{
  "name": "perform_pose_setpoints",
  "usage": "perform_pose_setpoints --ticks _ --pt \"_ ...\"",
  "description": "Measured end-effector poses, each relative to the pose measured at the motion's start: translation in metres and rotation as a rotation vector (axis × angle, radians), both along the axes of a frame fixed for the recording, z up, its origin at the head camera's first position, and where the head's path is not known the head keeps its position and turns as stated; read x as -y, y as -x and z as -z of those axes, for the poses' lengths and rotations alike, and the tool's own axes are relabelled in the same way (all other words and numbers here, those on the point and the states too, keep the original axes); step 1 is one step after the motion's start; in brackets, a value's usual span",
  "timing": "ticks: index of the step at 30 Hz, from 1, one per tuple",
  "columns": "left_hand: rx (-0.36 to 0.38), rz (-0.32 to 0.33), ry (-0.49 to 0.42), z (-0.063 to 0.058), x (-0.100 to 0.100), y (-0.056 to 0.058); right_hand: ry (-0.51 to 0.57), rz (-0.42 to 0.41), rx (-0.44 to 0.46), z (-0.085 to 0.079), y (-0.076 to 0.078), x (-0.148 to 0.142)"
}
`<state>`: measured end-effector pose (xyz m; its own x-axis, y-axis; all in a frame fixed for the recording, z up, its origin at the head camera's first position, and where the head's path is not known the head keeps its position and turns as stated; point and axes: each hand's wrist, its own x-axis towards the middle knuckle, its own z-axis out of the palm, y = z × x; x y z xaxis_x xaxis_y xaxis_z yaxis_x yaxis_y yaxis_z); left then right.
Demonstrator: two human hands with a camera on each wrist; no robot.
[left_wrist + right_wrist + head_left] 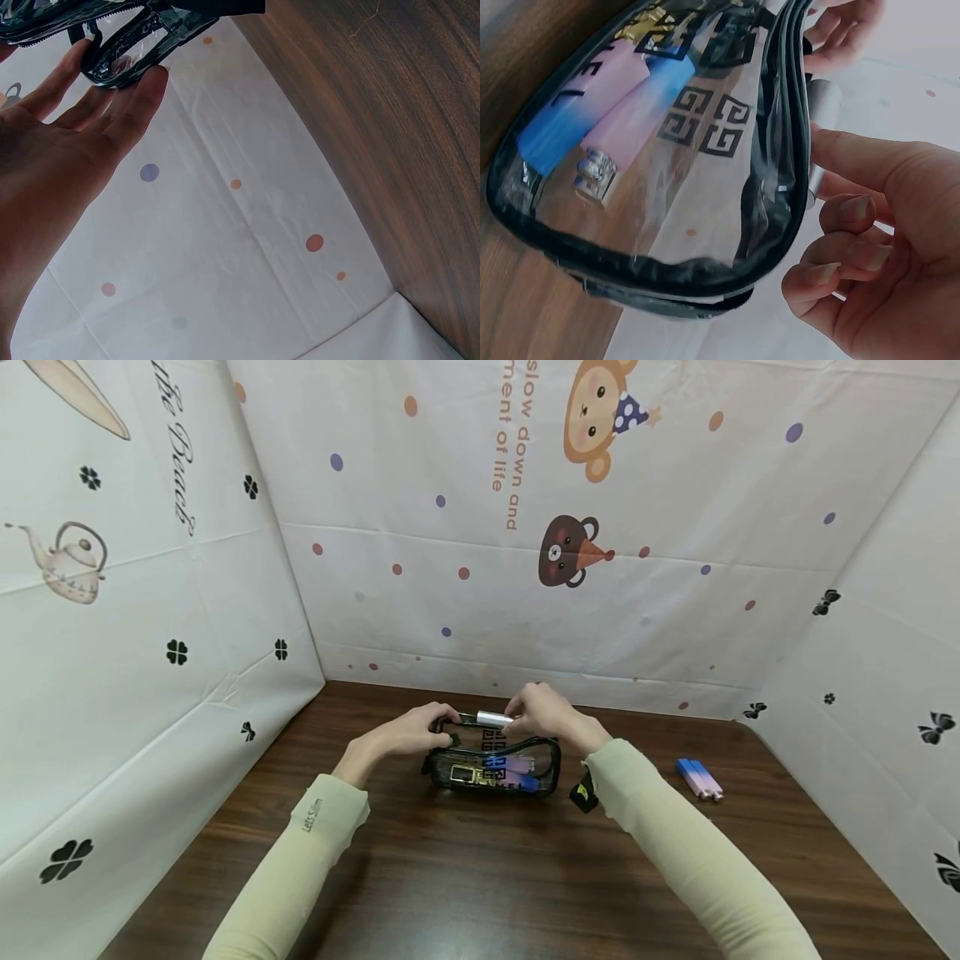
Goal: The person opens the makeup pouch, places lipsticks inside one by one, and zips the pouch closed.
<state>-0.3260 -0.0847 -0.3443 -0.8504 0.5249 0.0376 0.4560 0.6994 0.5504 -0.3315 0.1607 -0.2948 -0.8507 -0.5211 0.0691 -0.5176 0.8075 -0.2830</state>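
A clear pouch (491, 768) with black trim and black printed patterns stands on the table. My left hand (408, 731) grips its upper rim at the left end; in the left wrist view, the fingers (142, 105) curl against the black edging. A silver tube (492, 719) lies along the pouch's top edge, pinched between thumb and fingers of my right hand (543, 710). Through the plastic show two pink-and-blue sticks (641, 112) with metal ends, like lighters, and a gold piece (471, 774). In the right wrist view the silver tube (823, 105) is partly hidden behind the pouch's rim.
Two more pink-and-blue sticks (699, 778) lie side by side on the wooden table (480, 877), to the right. A small black item with a yellow mark (583, 793) is beside the right sleeve. Printed white cloth walls (420, 602) enclose the back and sides.
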Motion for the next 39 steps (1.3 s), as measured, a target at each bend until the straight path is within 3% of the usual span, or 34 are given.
perform_pose_setpoints --ticks 28,39 --pt "-0.006 0.011 -0.018 -0.002 0.000 -0.001 -0.073 0.023 0.040 0.013 -0.003 0.029" --pt "0.000 0.024 -0.018 -0.001 0.002 0.000 -0.011 -0.014 0.049 0.018 -0.004 0.032"
